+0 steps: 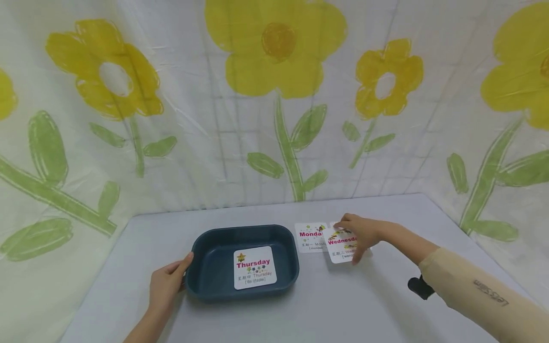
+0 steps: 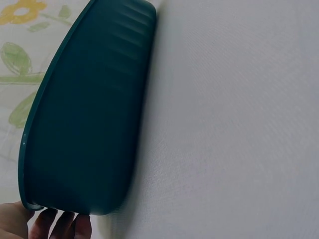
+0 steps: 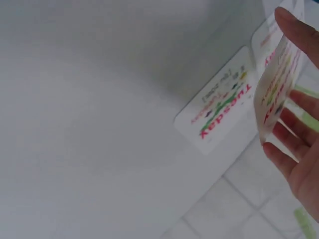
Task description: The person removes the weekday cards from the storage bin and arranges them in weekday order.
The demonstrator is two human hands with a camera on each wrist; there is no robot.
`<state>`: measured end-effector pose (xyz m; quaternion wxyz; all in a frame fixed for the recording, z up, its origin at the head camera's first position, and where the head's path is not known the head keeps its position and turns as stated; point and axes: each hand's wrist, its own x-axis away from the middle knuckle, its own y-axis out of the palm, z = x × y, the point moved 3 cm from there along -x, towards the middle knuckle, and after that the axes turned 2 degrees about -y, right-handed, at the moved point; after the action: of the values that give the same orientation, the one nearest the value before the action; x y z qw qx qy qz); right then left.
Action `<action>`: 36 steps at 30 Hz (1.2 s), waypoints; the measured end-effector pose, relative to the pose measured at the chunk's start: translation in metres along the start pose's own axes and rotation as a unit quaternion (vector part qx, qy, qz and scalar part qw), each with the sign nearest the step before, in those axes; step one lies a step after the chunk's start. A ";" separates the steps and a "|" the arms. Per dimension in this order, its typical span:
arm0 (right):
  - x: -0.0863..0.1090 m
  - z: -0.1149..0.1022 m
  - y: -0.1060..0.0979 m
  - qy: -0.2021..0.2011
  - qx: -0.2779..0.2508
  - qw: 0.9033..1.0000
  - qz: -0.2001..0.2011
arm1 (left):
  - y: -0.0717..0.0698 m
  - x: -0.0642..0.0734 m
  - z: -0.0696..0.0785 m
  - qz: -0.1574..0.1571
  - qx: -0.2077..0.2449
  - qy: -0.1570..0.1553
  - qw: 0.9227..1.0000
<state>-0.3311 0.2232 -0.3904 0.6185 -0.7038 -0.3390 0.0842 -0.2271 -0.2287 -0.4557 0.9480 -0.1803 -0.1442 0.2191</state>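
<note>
My left hand (image 1: 166,284) grips the left end of a dark blue-green tray (image 1: 201,293), thumb at the rim and fingers against the outer wall in the left wrist view. A white Thursday card (image 1: 255,281) lies face up inside the tray. To the tray's right, my right hand (image 1: 361,233) holds a Wednesday card (image 1: 339,250) by its edges, thumb on one side and fingertips on the other, raised off the table. A Monday card (image 1: 308,244) lies behind it, partly overlapped. Under the hand, a Tuesday card (image 3: 219,107) lies on the table in the right wrist view.
A white cloth covers the table (image 1: 309,314). Behind it hangs a pale curtain (image 1: 188,143) with yellow flowers and green leaves. A black device (image 1: 420,287) sits below the right wrist, beside the beige sleeve (image 1: 480,290).
</note>
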 end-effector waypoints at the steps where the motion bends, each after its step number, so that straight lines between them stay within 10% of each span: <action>1: 0.003 0.006 0.002 0.006 -0.002 1.000 -0.001 | 0.000 0.000 0.000 0.003 0.000 0.000 1.000; 18: 0.042 0.078 0.016 0.092 -0.043 0.995 0.011 | 0.001 0.003 -0.003 0.008 -0.002 -0.001 1.000; 36: 0.034 0.115 0.014 0.135 -0.032 0.990 0.010 | 0.000 0.000 0.002 0.002 -0.008 0.007 1.000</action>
<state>-0.3622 0.3361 -0.4184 0.6349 -0.7315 -0.2480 -0.0161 -0.2275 -0.2281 -0.4544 0.9471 -0.1895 -0.1385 0.2190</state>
